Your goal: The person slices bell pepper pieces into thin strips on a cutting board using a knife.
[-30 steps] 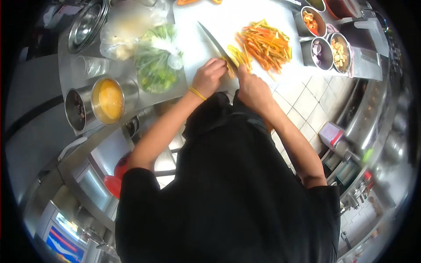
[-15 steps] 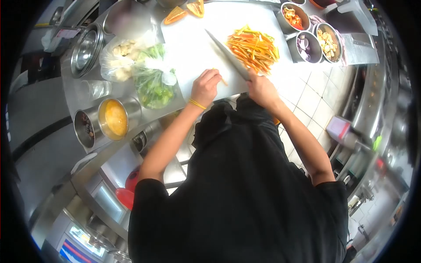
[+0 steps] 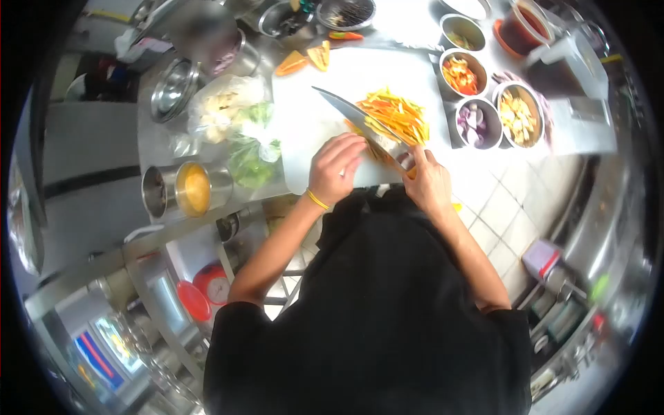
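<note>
My right hand is wrapped round the handle of a large kitchen knife. Its blade points up and left over the white cutting board, its flat side tilted into view. Orange and yellow pepper strips lie heaped beyond the blade, and a few more show on its near side. My left hand, with a yellow band at the wrist, has its fingers stretched towards these nearer strips. Whether the fingertips touch them or the blade is unclear. Two orange pepper pieces rest at the board's far left corner.
Left of the board lie plastic bags of pale pieces and green vegetables. A metal pot of yellow liquid stands near the table edge. On the right are metal containers of red pepper, purple onion and pale yellow pieces.
My left hand has gone from a pinch on a thin strip to outstretched fingers beside the blade. The knife now lies tilted against the strips. The view has shifted, showing more of the table's far side.
</note>
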Motion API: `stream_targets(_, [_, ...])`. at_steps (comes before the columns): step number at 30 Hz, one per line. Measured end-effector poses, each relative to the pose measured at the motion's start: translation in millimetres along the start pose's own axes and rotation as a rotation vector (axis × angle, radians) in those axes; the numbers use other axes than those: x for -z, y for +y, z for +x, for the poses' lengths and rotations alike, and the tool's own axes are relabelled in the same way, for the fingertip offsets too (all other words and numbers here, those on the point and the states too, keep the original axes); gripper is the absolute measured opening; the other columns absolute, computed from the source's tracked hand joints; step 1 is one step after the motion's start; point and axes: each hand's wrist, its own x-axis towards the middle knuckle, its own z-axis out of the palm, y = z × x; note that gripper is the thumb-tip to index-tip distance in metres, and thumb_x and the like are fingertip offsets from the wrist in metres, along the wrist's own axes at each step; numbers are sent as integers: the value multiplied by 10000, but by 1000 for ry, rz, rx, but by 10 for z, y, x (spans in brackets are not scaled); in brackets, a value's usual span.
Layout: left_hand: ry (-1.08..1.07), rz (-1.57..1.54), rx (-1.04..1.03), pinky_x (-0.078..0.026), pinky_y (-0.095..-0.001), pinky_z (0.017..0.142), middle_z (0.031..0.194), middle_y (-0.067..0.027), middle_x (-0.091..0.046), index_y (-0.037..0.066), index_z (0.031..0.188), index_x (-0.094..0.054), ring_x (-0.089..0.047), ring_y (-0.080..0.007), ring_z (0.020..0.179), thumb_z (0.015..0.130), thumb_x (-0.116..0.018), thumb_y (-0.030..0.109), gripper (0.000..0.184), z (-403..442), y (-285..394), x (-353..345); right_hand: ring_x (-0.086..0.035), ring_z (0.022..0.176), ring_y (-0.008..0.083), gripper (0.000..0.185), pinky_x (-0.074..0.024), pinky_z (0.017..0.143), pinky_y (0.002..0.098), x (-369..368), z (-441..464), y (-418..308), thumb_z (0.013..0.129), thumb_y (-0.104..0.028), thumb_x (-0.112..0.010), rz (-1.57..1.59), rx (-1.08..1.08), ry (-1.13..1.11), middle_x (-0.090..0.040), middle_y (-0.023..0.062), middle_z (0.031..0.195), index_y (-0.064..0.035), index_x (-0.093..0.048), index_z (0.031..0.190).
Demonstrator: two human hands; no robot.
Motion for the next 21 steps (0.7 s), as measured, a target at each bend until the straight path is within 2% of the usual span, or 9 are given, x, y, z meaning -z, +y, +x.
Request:
stream_targets(1, [18, 36, 4, -499, -414, 907, 1078, -155, -661, 0, 1033, -660, -625, -322, 1047, 817, -655, 41, 220, 66, 24, 4, -648, 739, 392, 429, -526, 623, 479, 9, 35, 29, 734, -95, -711, 36, 5, -23, -607, 178, 893, -88, -486, 1100])
stream_targets(4, [-370, 116, 49, -382, -456, 1064, 1208, -145, -628, 42, 1230, -596, -563, -322, 1166, 867, -657, 289, 443, 261, 93, -133, -645, 712, 397, 413, -528, 616, 485, 10, 71, 123, 718, -77, -712, 30, 77, -67, -608, 189, 872, -73, -474, 1056])
stream_targets(5, [-349, 137, 63, -382, -456, 1064, 1208, -145, -628, 42, 1230, -596, -563, -322, 1166, 867, -657, 289, 443, 295, 74, -193, -643, 698, 399, 398, -527, 614, 489, 18, 80, 168, 718, -73, -707, 32, 98, -96, -610, 190, 858, -74, -473, 1040])
stream_targets(8, [-572, 139, 203, -418, -424, 1030, 1215, -166, -621, 73, 1268, -593, -570, -339, 1137, 895, -630, 333, 456, 415, 2, -269, -648, 677, 390, 366, -526, 611, 479, 34, 59, 190, 718, -67, -710, 68, 141, -164, -636, 171, 816, -73, -495, 1014])
stream_targets(11, [-530, 247, 401, -476, -424, 929, 1078, -154, -677, 62, 1199, -631, -611, -336, 1036, 881, -643, 325, 413, 722, -58, -139, -654, 659, 374, 342, -527, 614, 468, 77, -21, 181, 729, -60, -703, 150, 191, -226, -663, 141, 764, -71, -515, 1014])
stream_targets(13, [-238, 197, 446, -512, -402, 793, 952, -149, -706, 96, 1123, -687, -667, -304, 918, 870, -662, 286, 318, 903, -395, -130, -661, 670, 372, 326, -531, 622, 459, 167, -68, 128, 741, -58, -692, 247, 217, -325, -678, 146, 760, -68, -519, 1016])
stream_targets(15, [-105, 362, 501, -523, -406, 754, 897, -143, -717, 80, 1032, -717, -682, -304, 847, 840, -693, 268, 271, 1099, -932, -98, -666, 684, 373, 311, -534, 634, 453, 197, -104, 95, 752, -60, -680, 191, 224, -358, -693, 144, 755, -70, -524, 1021])
stream_targets(18, [-176, 583, 676, -527, -402, 794, 915, -156, -715, 68, 981, -728, -680, -312, 887, 808, -724, 256, 256, 1441, -1387, -84, -665, 689, 383, 313, -534, 649, 463, 170, -151, 105, 755, -65, -676, 189, 196, -399, -696, 131, 733, -71, -528, 1031])
stream_targets(21, [-134, 589, 736, -514, -428, 855, 1007, -165, -695, 52, 980, -722, -650, -355, 986, 796, -732, 265, 282, 1560, -1602, -229, -656, 703, 399, 264, -536, 657, 485, 200, -207, 52, 774, -104, -665, 191, 171, -421, -671, 190, 782, -58, -526, 994])
